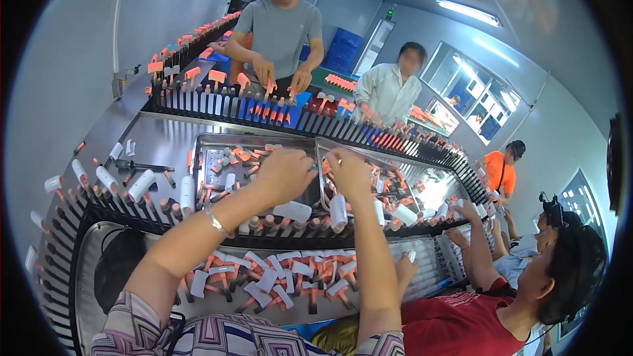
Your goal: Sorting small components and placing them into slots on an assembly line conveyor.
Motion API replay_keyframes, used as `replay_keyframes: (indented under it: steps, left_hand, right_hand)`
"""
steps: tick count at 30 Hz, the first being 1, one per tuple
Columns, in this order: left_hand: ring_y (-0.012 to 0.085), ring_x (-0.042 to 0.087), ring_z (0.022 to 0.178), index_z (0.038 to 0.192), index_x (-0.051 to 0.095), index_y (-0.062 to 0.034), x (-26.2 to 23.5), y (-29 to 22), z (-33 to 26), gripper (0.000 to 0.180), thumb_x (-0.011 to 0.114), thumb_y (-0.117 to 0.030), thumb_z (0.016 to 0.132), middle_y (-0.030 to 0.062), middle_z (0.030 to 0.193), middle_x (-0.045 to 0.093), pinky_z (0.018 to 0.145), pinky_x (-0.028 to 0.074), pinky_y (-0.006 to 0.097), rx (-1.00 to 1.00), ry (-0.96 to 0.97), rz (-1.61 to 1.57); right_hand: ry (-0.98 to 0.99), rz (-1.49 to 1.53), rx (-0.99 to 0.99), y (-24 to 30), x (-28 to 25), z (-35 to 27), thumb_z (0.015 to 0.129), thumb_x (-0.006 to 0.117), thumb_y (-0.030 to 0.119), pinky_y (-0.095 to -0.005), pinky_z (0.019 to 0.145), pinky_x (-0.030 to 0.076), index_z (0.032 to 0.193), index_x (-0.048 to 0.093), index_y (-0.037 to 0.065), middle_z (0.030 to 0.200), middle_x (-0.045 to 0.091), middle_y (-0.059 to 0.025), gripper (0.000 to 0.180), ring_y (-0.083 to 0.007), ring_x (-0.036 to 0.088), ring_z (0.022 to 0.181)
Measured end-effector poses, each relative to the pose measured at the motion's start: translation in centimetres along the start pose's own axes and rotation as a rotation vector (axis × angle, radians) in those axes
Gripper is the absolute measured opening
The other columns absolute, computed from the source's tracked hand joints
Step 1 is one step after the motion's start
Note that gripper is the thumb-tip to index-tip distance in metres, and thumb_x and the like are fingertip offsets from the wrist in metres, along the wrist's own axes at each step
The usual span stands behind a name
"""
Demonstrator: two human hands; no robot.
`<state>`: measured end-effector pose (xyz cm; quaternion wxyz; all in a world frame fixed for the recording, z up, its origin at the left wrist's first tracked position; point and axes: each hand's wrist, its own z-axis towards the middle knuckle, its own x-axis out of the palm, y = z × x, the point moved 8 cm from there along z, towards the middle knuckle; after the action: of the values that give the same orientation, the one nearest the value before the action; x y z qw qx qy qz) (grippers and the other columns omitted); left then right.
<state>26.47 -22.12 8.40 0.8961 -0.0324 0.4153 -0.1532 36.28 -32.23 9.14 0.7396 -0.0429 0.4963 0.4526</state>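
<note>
My left hand (pixel 287 174), a bracelet on its wrist, reaches over a metal tray (pixel 247 139) of small orange, white and dark pieces. Its fingers are bent together at the tips, and what they hold, if anything, is too small to make out. Close to its right, my right hand (pixel 349 174) hangs over the second tray's near side, fingers curled inward; any thing in them is hidden. Below both hands runs a black slatted conveyor (pixel 119 214) with upright pegs, some bearing white caps (pixel 291 211). Several T-shaped orange-and-white pieces (pixel 264 280) lie nearest my body.
Beyond the trays the conveyor's far stretch (pixel 264 115) curves past a standing person in grey (pixel 280 29) and one in white (pixel 392 89). A co-worker in red (pixel 455 320) sits close at my right, with clear plastic trays (pixel 428 260) between us. A dark tool (pixel 142 166) lies left.
</note>
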Motion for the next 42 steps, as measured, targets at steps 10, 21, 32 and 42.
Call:
replay_keyframes:
  steps: [10,21,32,42]
  left_hand:
    - [0.0363,0.063,0.084,0.090,0.066,-0.0067,5.5,5.3,-5.4,0.040,0.040,-0.037,0.093,0.0168,0.087,0.066,0.075,0.049,0.048,-0.391,0.577,-0.030]
    - [0.0302,0.062,0.085,0.087,0.065,-0.0029,-1.4,5.6,-6.5,0.030,0.055,-0.031,0.087,0.0120,0.088,0.064,0.073,0.050,0.043,-0.203,0.116,0.106]
    - [0.0327,0.065,0.077,0.086,0.066,-0.0039,8.6,0.8,-2.0,0.029,0.050,-0.028,0.087,0.0135,0.082,0.066,0.071,0.051,0.045,-0.130,0.364,-0.023]
    - [0.0309,0.066,0.077,0.081,0.066,-0.0035,3.0,6.9,-7.4,0.022,0.059,-0.024,0.080,0.0146,0.080,0.066,0.067,0.052,0.044,-0.367,0.467,0.111]
  right_hand:
    - [0.305,0.088,0.052,-0.6,11.2,-3.4,0.088,0.053,0.034,-0.0428,0.071,0.050,0.094,0.067,0.008,0.089,0.068,-0.0137,0.030,-0.0339,0.064,0.083]
    - [0.042,0.138,-0.195,5.5,3.6,-2.6,0.087,0.058,0.028,-0.0391,0.079,0.049,0.105,0.063,0.005,0.099,0.066,-0.0134,0.029,-0.0307,0.064,0.089]
    - [0.406,-0.366,-0.209,-4.4,11.1,-3.1,0.091,0.049,0.034,-0.0436,0.076,0.049,0.096,0.064,0.007,0.092,0.066,-0.0168,0.032,-0.0354,0.063,0.086]
    - [0.351,0.066,-0.044,5.8,11.1,-3.1,0.089,0.053,0.035,-0.0410,0.077,0.050,0.101,0.066,0.009,0.094,0.068,-0.0129,0.032,-0.0339,0.064,0.089]
